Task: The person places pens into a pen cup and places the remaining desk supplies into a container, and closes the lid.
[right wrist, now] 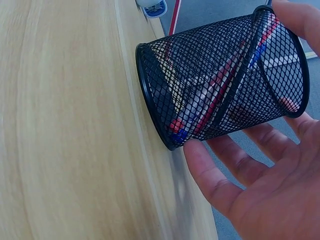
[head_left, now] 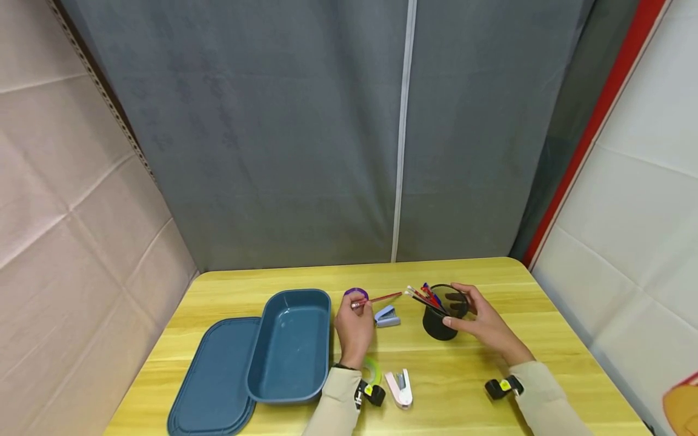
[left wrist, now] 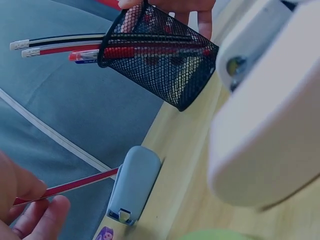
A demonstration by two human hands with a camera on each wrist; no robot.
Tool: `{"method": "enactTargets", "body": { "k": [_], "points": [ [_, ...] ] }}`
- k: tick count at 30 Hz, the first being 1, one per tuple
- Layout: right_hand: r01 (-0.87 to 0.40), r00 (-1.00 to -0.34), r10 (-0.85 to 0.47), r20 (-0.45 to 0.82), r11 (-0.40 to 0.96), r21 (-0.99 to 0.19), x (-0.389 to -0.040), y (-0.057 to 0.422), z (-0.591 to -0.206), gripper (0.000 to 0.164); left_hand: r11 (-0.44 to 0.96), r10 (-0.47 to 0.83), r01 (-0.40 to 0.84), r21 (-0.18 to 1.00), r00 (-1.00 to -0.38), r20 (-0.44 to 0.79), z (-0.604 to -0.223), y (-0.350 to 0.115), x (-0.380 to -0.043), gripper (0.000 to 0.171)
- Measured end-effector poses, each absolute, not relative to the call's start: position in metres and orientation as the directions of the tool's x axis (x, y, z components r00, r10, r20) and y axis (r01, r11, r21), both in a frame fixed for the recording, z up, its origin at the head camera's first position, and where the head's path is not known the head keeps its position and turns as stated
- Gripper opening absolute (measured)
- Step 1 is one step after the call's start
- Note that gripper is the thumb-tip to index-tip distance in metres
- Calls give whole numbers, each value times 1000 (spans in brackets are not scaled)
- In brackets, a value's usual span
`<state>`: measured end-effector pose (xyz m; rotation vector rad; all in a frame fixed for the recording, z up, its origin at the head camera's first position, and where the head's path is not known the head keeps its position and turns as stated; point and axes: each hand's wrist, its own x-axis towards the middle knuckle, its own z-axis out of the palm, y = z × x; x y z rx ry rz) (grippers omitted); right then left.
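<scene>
A slim red pencil [head_left: 388,297] slants above the table [head_left: 452,393], toward the far edge, its free end near a black wire-mesh cup [head_left: 438,327] (round-rimmed, holding more writing tools [head_left: 431,295]). Yellow wood grain stretches from cup to right edge. The left hand [head_left: 355,327] pinches the pencil's left end; the right hand [head_left: 482,320] curls round the cup's wall, forearm angled in from the near edge.
</scene>
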<state>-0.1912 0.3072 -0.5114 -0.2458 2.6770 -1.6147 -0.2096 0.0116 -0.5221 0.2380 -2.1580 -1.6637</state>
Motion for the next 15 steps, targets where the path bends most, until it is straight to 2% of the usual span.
{"method": "enactTargets", "body": {
  "k": [8,15],
  "points": [
    [-112,-990,-125,62,452,-885,-190,308,-511,87,196,-366,112,974,-913,179,-515,12,-209,13],
    [-115,-990,-123,65,461,-880,-191,307,-511,86,183,-371,147,972,-906,206,-508,13,-209,12]
  ]
}}
